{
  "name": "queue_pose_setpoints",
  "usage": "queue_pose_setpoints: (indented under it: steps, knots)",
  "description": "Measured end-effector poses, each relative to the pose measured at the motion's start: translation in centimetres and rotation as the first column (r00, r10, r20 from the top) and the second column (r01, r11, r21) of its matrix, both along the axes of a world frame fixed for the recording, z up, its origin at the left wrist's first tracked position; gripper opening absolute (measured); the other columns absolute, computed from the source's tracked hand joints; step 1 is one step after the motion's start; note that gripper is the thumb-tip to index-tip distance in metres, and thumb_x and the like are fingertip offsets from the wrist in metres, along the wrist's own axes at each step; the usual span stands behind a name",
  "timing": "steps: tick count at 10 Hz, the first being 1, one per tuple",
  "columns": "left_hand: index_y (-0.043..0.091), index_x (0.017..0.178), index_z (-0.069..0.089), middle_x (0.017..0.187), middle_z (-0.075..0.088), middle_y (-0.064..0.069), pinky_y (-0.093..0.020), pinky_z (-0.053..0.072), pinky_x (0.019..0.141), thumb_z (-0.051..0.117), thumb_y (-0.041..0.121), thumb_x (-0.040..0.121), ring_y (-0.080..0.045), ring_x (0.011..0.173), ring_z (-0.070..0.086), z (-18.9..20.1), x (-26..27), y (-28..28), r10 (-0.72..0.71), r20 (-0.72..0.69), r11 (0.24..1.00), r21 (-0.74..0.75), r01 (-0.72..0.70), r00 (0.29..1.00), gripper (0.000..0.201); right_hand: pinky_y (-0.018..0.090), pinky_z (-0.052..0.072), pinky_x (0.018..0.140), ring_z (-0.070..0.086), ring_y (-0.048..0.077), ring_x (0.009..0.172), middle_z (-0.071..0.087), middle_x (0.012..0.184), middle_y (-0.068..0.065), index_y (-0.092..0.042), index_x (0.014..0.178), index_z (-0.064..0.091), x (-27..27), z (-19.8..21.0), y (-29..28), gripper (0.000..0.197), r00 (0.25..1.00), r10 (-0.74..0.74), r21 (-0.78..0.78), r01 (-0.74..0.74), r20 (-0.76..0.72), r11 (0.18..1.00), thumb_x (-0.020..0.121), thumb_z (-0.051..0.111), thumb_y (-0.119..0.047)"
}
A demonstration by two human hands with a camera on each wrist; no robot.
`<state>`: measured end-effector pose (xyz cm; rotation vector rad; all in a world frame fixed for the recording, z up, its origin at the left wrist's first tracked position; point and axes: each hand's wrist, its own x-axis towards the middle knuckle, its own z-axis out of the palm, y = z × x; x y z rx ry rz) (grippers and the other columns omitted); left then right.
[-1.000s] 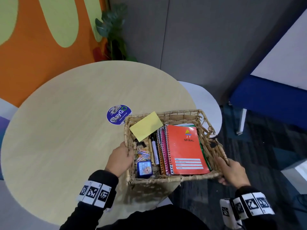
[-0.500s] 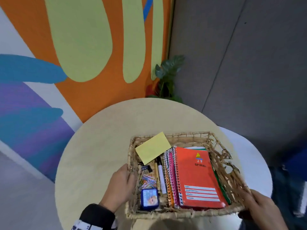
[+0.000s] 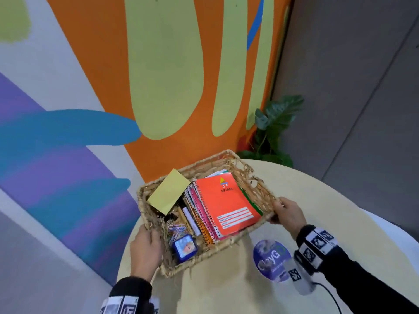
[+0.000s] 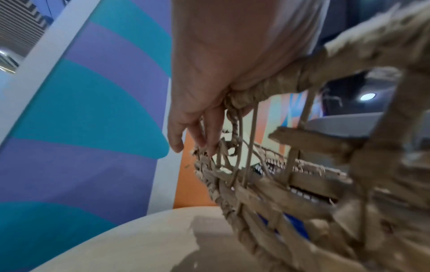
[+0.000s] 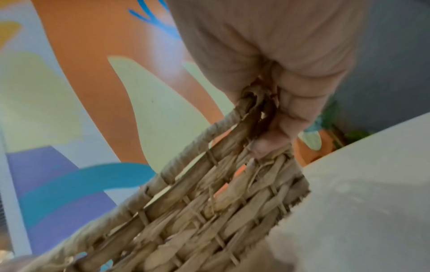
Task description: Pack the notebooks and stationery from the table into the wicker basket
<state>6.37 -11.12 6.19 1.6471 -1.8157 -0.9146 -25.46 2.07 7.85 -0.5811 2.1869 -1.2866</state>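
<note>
— Both hands hold the wicker basket (image 3: 205, 214) by its short ends: left hand (image 3: 145, 252) curled on the near-left end, right hand (image 3: 289, 214) closed on the right end; that is the head view.
— And inside it?
— An orange spiral notebook (image 3: 226, 202) on a stack of others; a yellow pad (image 3: 169, 191) leaning at the far-left corner; paper clips (image 3: 176, 228) and a small blue box (image 3: 184, 247) near the left hand; the basket sits over the counter (image 3: 328, 223) at its left edge, a round sticker (image 3: 272, 260) just beside it.
— Left wrist view?
— Left hand (image 4: 221, 73) wraps the basket (image 4: 302, 202) rim; fingers (image 4: 174, 139) reach down the weave; picture blurred.
— Right wrist?
— Right hand (image 5: 279, 73) grips the rim; a fingertip (image 5: 263, 147) presses the basket (image 5: 197, 211) wall.
</note>
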Motion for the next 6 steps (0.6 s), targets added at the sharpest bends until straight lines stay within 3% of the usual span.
queue_pose_setpoints:
  steps: [1, 2, 4, 5, 6]
  knots:
    - [0.005, 0.085, 0.046, 0.086, 0.056, -0.016, -0.033, 0.034, 0.070, 0.039, 0.012, 0.101, -0.030, 0.081, 0.051, -1.4, -0.6, -2.8, 0.056, -0.053, 0.998, 0.025, -0.055, 0.997, 0.018, 0.037, 0.060, 0.064, 0.062, 0.026, 0.064, 0.065, 0.081, 0.020, -0.007, 0.081, 0.061, -0.7, -1.3, -5.9, 0.025, 0.999, 0.028, 0.015, -0.029, 0.030, 0.999, 0.096, 0.042, -0.016]
    - [0.004, 0.085, 0.045, 0.086, 0.056, -0.016, -0.032, 0.033, 0.071, 0.038, 0.011, 0.101, -0.030, 0.081, 0.049, -2.9, -1.5, -4.8, 0.124, -0.072, 0.992, 0.043, -0.122, 0.990, 0.019, 0.043, 0.060, 0.073, 0.064, 0.030, 0.073, 0.068, 0.093, 0.025, -0.002, 0.097, 0.063, -1.5, -2.9, -10.2, 0.027, 0.998, 0.033, 0.035, -0.035, 0.046, 0.999, 0.095, 0.044, -0.021]
    - [0.000, 0.092, 0.051, 0.096, 0.063, -0.025, -0.035, 0.038, 0.072, 0.040, 0.011, 0.100, -0.031, 0.082, 0.051, -6.4, -2.6, -7.3, 0.175, -0.036, 0.982, 0.083, -0.171, 0.984, 0.017, 0.048, 0.060, 0.076, 0.066, 0.036, 0.078, 0.067, 0.102, 0.029, -0.001, 0.104, 0.061, -2.5, -5.7, -14.7, 0.032, 0.999, 0.032, 0.102, -0.036, 0.039, 0.994, 0.096, 0.043, -0.026]
    - [-0.001, 0.098, 0.052, 0.101, 0.063, -0.027, -0.040, 0.045, 0.080, 0.037, 0.014, 0.101, -0.032, 0.085, 0.052, -6.5, -3.1, -8.0, 0.167, -0.015, 0.976, 0.146, -0.163, 0.986, 0.021, 0.048, 0.060, 0.076, 0.063, 0.032, 0.073, 0.065, 0.104, 0.029, 0.000, 0.105, 0.059, -2.7, -5.9, -16.1, 0.038, 0.998, 0.040, 0.139, -0.046, 0.043, 0.989, 0.097, 0.041, -0.032]
    - [0.000, 0.117, 0.054, 0.123, 0.061, -0.027, -0.043, 0.043, 0.099, 0.032, 0.028, 0.104, -0.037, 0.106, 0.056, -5.9, -2.3, -7.9, 0.096, 0.029, 0.970, 0.221, -0.100, 0.995, 0.039, 0.043, 0.058, 0.078, 0.064, 0.035, 0.084, 0.063, 0.114, 0.025, -0.002, 0.119, 0.049, -2.8, -4.2, -16.2, 0.050, 0.994, 0.111, 0.329, -0.111, 0.018, 0.938, 0.097, 0.033, -0.044]
